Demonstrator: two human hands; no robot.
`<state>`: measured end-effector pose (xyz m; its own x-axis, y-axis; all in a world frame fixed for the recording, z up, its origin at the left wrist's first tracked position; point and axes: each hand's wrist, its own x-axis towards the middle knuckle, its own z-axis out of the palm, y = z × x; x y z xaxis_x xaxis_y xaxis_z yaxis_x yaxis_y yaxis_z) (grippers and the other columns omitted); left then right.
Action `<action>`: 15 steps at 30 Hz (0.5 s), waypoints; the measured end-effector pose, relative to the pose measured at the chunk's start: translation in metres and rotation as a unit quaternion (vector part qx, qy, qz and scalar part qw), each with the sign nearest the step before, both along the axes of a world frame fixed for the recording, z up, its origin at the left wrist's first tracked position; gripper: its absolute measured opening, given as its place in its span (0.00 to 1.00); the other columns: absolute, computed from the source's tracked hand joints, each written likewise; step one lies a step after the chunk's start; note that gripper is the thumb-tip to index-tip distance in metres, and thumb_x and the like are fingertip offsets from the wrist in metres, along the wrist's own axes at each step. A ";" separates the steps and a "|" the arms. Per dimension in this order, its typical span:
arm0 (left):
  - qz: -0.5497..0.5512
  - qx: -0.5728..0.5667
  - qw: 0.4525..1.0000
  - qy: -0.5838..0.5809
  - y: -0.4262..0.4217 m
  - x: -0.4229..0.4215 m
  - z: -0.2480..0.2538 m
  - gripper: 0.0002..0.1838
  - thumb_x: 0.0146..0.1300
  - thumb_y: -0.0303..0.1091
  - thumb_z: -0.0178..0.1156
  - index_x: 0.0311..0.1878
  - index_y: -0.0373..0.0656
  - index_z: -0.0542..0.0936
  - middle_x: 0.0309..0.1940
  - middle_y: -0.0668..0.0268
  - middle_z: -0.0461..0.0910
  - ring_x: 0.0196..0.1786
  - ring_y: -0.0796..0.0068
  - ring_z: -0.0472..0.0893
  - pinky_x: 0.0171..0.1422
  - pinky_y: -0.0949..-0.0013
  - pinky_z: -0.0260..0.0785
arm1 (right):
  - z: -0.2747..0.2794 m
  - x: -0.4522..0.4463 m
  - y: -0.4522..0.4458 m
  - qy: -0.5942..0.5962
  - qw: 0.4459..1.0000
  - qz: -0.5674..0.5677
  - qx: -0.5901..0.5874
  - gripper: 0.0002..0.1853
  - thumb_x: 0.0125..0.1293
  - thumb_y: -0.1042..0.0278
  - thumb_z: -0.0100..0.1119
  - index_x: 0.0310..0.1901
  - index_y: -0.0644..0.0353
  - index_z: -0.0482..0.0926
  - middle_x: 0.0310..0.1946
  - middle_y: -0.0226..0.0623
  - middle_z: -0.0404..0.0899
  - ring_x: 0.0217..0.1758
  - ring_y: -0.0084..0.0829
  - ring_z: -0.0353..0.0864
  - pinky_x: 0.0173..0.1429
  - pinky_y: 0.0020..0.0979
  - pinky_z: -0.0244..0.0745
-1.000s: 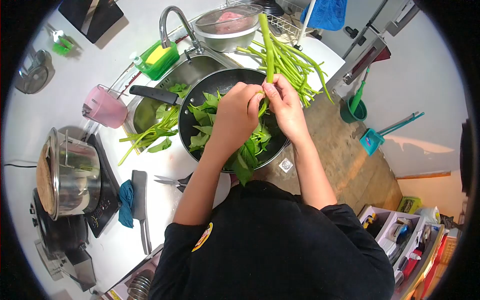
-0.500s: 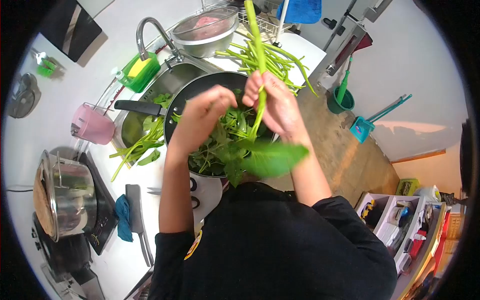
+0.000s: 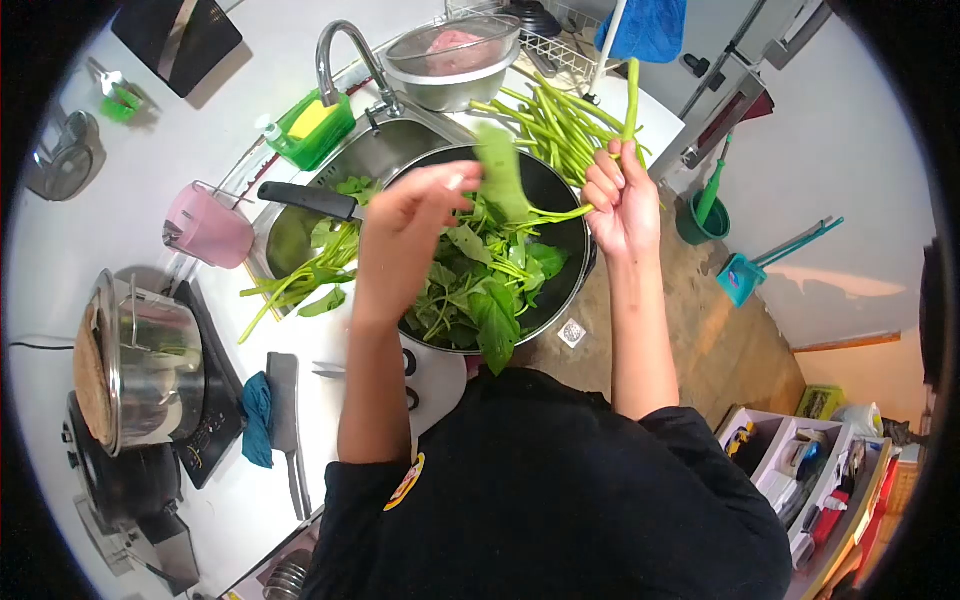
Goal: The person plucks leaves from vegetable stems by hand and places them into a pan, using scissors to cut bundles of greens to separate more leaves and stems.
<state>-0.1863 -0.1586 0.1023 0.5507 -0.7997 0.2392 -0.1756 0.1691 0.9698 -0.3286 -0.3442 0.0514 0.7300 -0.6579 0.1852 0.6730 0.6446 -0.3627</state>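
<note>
My right hand point(image 3: 625, 195) is closed round a green stem point(image 3: 633, 95) whose upper end points up; a thinner leafy part runs left from the fist over the pan. My left hand point(image 3: 415, 225) hangs above the left part of the black pan point(image 3: 570, 215), fingers loosely spread and partly blurred, with nothing visible in them. A blurred green leaf point(image 3: 500, 170) hovers just right of its fingertips. Leafy greens point(image 3: 465, 285) fill much of the pan. Behind it, a pile of long cut stems point(image 3: 560, 125) lies on the white counter.
Left of the pan, more greens point(image 3: 320, 265) hang over the sink point(image 3: 400, 140). A cleaver point(image 3: 284, 400), a teal cloth point(image 3: 257, 420) and scissors point(image 3: 410, 380) lie on the counter. A glass-sided pot point(image 3: 160, 360) stands at the left; a strainer bowl point(image 3: 450, 75) is behind.
My right hand has moved right with the stem, away from my left hand. The leaf has swung from below the hands to above the pan. The two hands were together a second ago.
</note>
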 end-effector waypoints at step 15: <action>-0.066 -0.063 0.945 -0.315 -0.011 -0.044 -0.022 0.11 0.45 0.20 0.61 0.33 0.45 0.82 0.47 0.65 0.76 0.49 0.67 0.75 0.43 0.68 0.70 | 0.012 0.007 0.025 0.075 0.948 -0.297 -0.082 0.12 0.72 0.56 0.40 0.34 0.53 0.63 0.16 0.22 0.52 0.15 0.14 0.44 0.17 0.19 0.41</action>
